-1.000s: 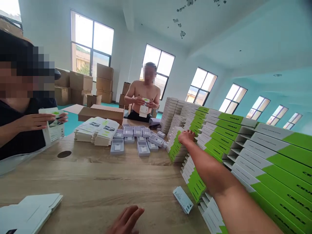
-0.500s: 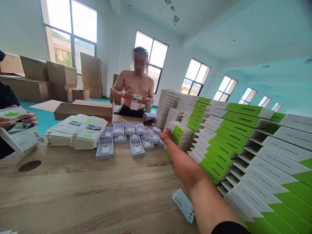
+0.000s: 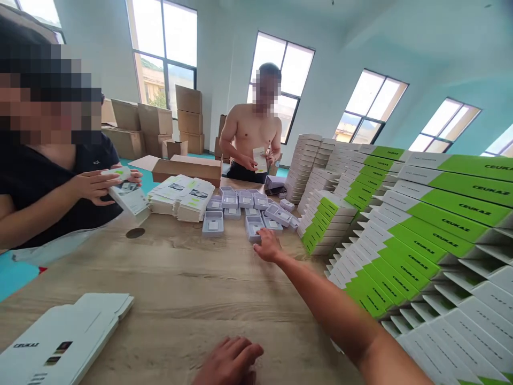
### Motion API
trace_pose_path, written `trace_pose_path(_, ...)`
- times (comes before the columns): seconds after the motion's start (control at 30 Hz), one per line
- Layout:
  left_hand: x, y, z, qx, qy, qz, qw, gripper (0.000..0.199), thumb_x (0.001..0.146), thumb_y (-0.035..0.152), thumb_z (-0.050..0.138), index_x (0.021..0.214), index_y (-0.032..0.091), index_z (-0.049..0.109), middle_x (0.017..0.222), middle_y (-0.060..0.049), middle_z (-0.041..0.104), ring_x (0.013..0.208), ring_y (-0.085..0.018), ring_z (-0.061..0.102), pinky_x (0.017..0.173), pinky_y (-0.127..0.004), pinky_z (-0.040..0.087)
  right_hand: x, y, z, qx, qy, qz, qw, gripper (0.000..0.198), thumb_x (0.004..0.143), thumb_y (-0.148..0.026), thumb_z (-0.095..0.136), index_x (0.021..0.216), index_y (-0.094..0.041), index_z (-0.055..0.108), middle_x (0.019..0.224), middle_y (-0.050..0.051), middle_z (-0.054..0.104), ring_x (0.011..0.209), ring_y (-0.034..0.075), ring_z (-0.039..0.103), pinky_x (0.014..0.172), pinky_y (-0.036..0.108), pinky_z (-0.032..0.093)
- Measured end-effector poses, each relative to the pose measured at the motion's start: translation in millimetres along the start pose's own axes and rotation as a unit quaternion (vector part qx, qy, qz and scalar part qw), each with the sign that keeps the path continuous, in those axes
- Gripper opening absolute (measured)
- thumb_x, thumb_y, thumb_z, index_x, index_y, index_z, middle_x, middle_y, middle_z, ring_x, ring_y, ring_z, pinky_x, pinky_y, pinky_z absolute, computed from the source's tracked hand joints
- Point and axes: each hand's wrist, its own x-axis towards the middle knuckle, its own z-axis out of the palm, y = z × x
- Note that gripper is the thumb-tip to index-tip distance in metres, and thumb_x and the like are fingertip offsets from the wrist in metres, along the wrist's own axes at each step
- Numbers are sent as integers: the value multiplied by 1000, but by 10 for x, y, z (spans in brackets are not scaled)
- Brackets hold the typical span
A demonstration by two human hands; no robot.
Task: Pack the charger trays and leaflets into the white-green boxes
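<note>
My right hand (image 3: 267, 246) reaches across the table to a small white plastic tray (image 3: 253, 235) with a square white piece inside. Its fingertips are at the tray's near right corner, thumb and fingers apart. Several similar trays (image 3: 212, 227) cluster behind and beside it, some stacked or tilted. At the bottom edge lies my left hand (image 3: 230, 359), fingers loosely bent, nothing visible in it; part of it is cut off. To its left is a stack of flat white cartons (image 3: 60, 337) printed CEUKAZ.
Tall stacks of white-and-green boxes (image 3: 417, 235) line the right side. Flat printed cartons (image 3: 182, 195) lie piled at the far left. A co-worker on the left holds white cartons (image 3: 130, 198); another across the table holds a carton (image 3: 260, 159). A cable hole (image 3: 135, 233) pierces the tabletop.
My view has turned left. My right hand has drawn back from the far trays by the box stacks to a nearer tray. My left hand and the flat carton stack have come into view.
</note>
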Motion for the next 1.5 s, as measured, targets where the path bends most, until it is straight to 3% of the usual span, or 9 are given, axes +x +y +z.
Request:
trace_pose_path(0.23,90,300,-335,-53,-44,-72,995,47,72,4,61,114,25,63,100,-2,76,89,-21,72,84,-30,55,-476,-331,256,-43,43,17,998,62,96,-27,54,155,-12,40,168,22,27,156,40,19,120,59,26)
trace_pose_path(0.43,212,490,-931,59,20,-130,989,31,91,20,59,122,26,64,113,-3,74,104,-19,69,97,-30,54,-1412,-525,516,22,9,-104,994,51,94,-38,51,141,-17,57,160,15,44,150,33,36,120,51,33)
trace_pose_path(0.63,-639,42,-2176,239,101,-424,868,37,91,25,58,126,15,63,125,-21,64,121,-40,58,99,-57,49,-1787,-542,481,160,10,-139,977,45,92,-38,49,124,-12,67,143,21,59,139,35,50,118,54,35)
trace_pose_path(0.77,-1242,-175,-2690,270,113,-528,798,42,85,32,65,122,13,62,111,-18,67,110,-40,63,91,-51,54,-1769,-643,370,237,0,-118,964,43,85,-37,56,115,-9,69,140,26,59,139,41,47,120,62,28)
trace_pose_path(0.93,-1116,70,-2621,251,133,-464,839,42,97,43,50,132,21,58,133,-14,58,108,-30,67,86,-41,57,-2030,-1060,57,387,-64,-109,913,45,85,-51,64,113,-17,69,134,20,64,130,36,56,113,56,42)
trace_pose_path(1.1,-714,444,-2259,109,103,-231,961,39,94,53,61,122,26,66,137,-11,60,123,-30,62,101,-41,54,-2442,-1463,-293,534,-202,-102,814,64,93,-73,47,117,-17,66,93,10,74,75,21,70,55,31,59)
trace_pose_path(1.3,-499,802,-1897,153,-16,-139,978,128,62,46,89,164,25,14,161,-20,40,145,-44,40,116,-61,39,-2948,-1329,-550,745,-217,2,631,58,85,-67,71,108,-14,70,93,10,75,71,16,68,57,28,59)
trace_pose_path(1.37,-452,910,-1835,207,-19,-114,971,121,66,24,79,164,23,9,161,-19,40,148,-41,37,120,-61,32,-3065,-1215,-625,729,-235,-11,643,54,78,-61,80,99,-12,74,86,9,76,67,15,67,57,27,59)
trace_pose_path(1.5,-346,1056,-1826,304,-30,-34,952,102,68,6,66,160,20,26,157,-17,46,147,-40,37,124,-66,15,-3187,-1037,-787,611,-228,-43,757,53,82,-65,75,86,-12,78,70,5,73,59,13,64,56,24,53)
